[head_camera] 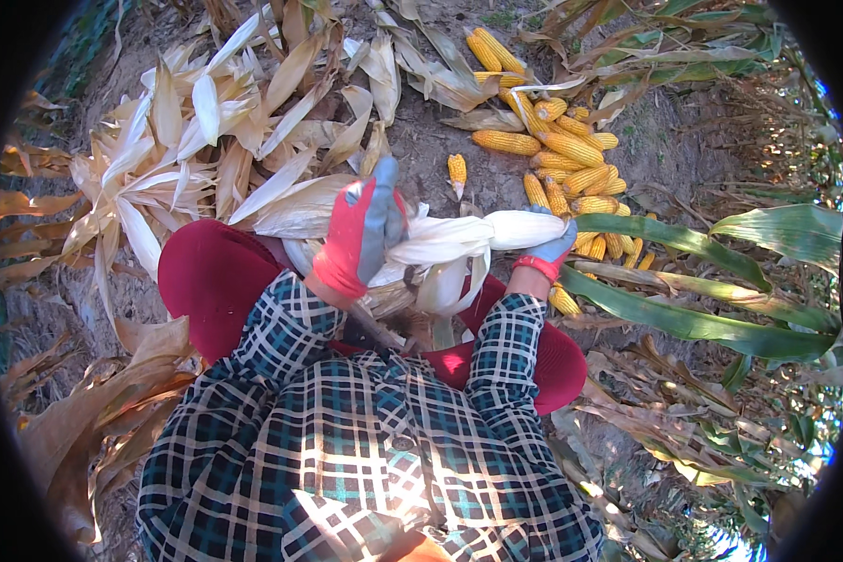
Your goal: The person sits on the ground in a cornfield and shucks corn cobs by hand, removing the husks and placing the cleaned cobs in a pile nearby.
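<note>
My left hand point(370, 228), in a red and grey work glove, is curled closed above the pale corn husks in front of my lap, at the butt end of an ear of corn; its fingertips are partly hidden. Gloved alike, my right hand point(553, 246) is closed round the other end of that ear of corn in white husk point(525, 230), which lies about level across my knees. Loosened husk leaves point(446, 281) hang down from it between the hands. Just beyond, a short husked corn cob point(457, 171) rests on the soil.
A pile of husked yellow corn ears point(576, 151) lies ahead to the right. Stripped dry husks point(175, 133) are heaped ahead to the left. Long green corn leaves point(709, 319) reach in from the right, near my right hand. Dry leaves point(112, 400) lie at the left.
</note>
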`<state>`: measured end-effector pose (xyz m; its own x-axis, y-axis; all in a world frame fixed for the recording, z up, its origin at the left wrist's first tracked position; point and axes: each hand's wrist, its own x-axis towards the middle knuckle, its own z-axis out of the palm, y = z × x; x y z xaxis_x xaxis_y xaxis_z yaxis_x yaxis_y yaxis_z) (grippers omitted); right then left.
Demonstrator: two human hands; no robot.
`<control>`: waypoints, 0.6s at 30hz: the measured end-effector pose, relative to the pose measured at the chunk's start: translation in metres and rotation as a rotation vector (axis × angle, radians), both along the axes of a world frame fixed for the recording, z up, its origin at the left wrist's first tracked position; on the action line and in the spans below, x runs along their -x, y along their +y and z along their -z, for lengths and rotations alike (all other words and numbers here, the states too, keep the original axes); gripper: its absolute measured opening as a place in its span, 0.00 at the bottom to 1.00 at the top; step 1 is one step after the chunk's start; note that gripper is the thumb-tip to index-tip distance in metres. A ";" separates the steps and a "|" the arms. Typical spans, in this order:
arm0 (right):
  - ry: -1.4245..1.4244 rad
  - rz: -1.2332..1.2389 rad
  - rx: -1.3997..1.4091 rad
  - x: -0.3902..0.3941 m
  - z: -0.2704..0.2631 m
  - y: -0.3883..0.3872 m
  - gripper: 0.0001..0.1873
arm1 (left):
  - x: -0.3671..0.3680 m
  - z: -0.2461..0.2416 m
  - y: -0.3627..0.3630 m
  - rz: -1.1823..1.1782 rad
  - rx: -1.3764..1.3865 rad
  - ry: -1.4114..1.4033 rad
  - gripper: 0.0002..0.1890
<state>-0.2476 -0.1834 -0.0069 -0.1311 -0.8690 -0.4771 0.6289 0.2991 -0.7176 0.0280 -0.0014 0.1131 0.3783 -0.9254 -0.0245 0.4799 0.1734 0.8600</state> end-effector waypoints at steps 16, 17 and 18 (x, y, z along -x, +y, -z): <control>0.368 0.085 0.407 -0.085 -0.090 0.086 0.24 | 0.066 0.092 -0.008 -0.212 -0.265 -1.583 0.38; 0.400 0.061 0.369 -0.090 -0.098 0.090 0.26 | 0.061 0.100 -0.009 -0.021 -0.350 -1.411 0.37; 0.421 0.024 0.383 -0.094 -0.104 0.092 0.27 | 0.056 0.106 -0.012 0.139 -0.449 -1.226 0.35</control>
<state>-0.1539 -0.0910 0.0969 -0.2632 -0.9642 -0.0306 0.2682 -0.0427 -0.9624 -0.0285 -0.0137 0.0069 0.2777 -0.9594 -0.0496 -0.6590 -0.2278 0.7169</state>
